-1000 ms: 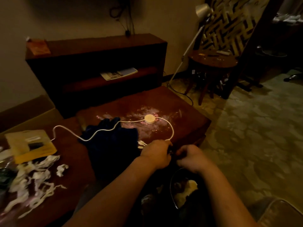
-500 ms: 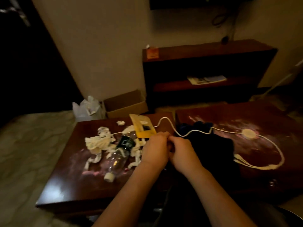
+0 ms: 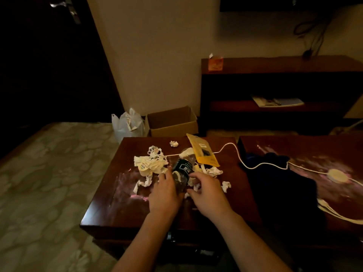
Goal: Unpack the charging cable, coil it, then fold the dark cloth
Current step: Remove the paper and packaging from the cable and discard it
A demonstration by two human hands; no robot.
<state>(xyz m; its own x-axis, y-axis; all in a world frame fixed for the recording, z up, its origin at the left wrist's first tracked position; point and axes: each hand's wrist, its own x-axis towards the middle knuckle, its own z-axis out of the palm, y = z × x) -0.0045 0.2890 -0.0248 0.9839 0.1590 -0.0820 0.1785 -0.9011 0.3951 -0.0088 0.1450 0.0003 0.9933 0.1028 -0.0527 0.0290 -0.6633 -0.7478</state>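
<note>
Locating the cable [image 3: 263, 164] relative to both hands governs the next move. The cable lies uncoiled, with its long axis running left to right. One end passes under the yellow pouch [image 3: 204, 152] on the left table [image 3: 110, 209]. From there the cable crosses the gap between the tables, drapes over the far edge of the cloth [image 3: 275, 185] and reaches a round puck [image 3: 338, 175] on the right table [image 3: 314, 148]. Beyond the puck it curves back toward the near right corner. Both hands are on the left table at a plastic bottle [image 3: 181, 170], which lies on its side among paper scraps [image 3: 151, 163]. The left hand [image 3: 165, 197] wraps the near end of the bottle. The right hand [image 3: 209, 193] sits at the right side of the bottle with loosely curled fingers; whether it pinches the bottle cannot be told. Neither hand touches the cable. The nearest cable section, beside the pouch, lies beyond the hands and slightly right, so the right hand is judged the nearer one. Coiling probably calls for releasing the bottle first, then reaching forward and right to the pouch end. The cloth lies unfolded, well right of both hands, under the middle of the cable. Folding therefore waits until the cable is lifted off.
</note>
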